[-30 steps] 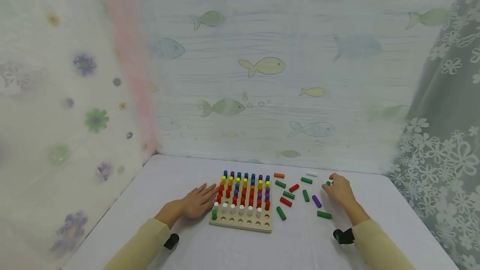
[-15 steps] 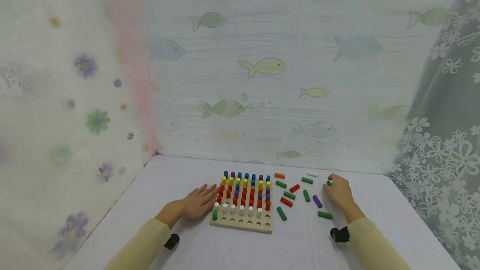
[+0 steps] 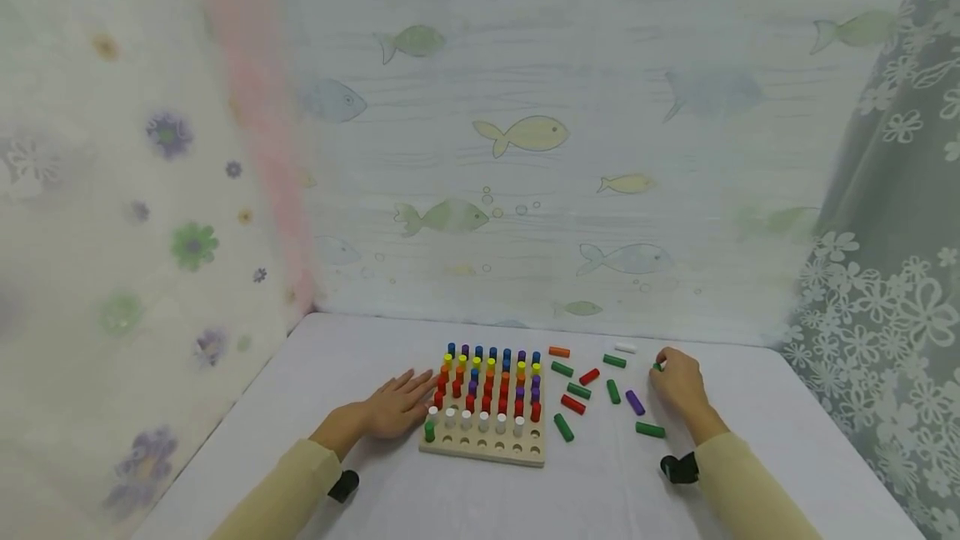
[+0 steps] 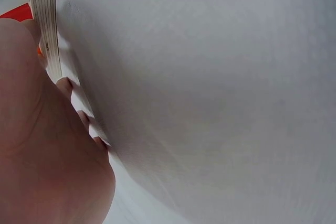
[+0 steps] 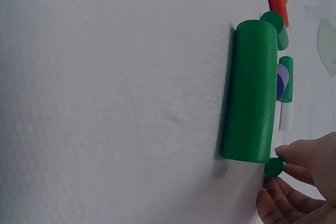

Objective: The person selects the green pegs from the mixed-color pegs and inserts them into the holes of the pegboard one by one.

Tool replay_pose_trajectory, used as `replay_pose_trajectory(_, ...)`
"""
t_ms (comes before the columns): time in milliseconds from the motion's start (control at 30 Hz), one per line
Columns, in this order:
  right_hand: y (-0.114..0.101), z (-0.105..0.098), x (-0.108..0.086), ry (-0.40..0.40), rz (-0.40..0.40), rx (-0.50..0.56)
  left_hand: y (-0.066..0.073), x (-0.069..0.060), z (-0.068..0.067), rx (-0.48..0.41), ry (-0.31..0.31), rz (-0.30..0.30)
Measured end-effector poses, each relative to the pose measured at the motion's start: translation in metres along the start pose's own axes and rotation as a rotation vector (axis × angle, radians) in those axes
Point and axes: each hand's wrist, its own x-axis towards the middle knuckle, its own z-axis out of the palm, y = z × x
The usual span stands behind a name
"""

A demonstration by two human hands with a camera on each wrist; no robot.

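Note:
A wooden peg board (image 3: 480,450) holds rows of blue, purple, yellow, orange, red and white pegs, with one green peg (image 3: 430,432) at its front left corner. My left hand (image 3: 393,408) lies flat at the board's left side, fingers spread and fingertips at its edge; the left wrist view shows that hand (image 4: 47,145) beside the board's side (image 4: 46,24). On the right, my right hand (image 3: 681,382) pinches a green peg (image 5: 274,167) between thumb and fingers, low at the tabletop. A larger-looking green peg (image 5: 249,93) lies nearer the right wrist camera.
Between board and right hand lie several loose pegs: green (image 3: 563,427), red (image 3: 573,404), purple (image 3: 635,402), orange (image 3: 558,352) and white (image 3: 626,348). Several holes in the board's front row are bare. A white cloth (image 3: 600,494) covers the table; patterned curtains (image 3: 525,215) stand behind.
My right wrist has shifted slightly left since a second ago, and the fingers stay at the green peg. The left hand, the board and the loose pegs have not visibly moved.

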Motion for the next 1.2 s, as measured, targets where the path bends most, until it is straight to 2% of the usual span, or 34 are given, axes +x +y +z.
replay_pose_trajectory(233,0.005,0.0,-0.002,0.003,-0.01,-0.022,-0.001,0.002,0.004,0.0,0.008,0.007)
replay_pose_trajectory(600,0.004,-0.005,-0.006,-0.048,0.004,0.0,0.001,0.0,0.005,-0.009,0.009,0.008)
replay_pose_trajectory(967,0.002,-0.015,-0.009,-0.045,-0.089,0.085,0.001,-0.002,0.002,0.0,0.009,0.007)
replay_pose_trajectory(1200,-0.006,-0.023,-0.019,-0.048,-0.099,0.124,0.0,0.0,0.001,-0.002,0.0,0.017)
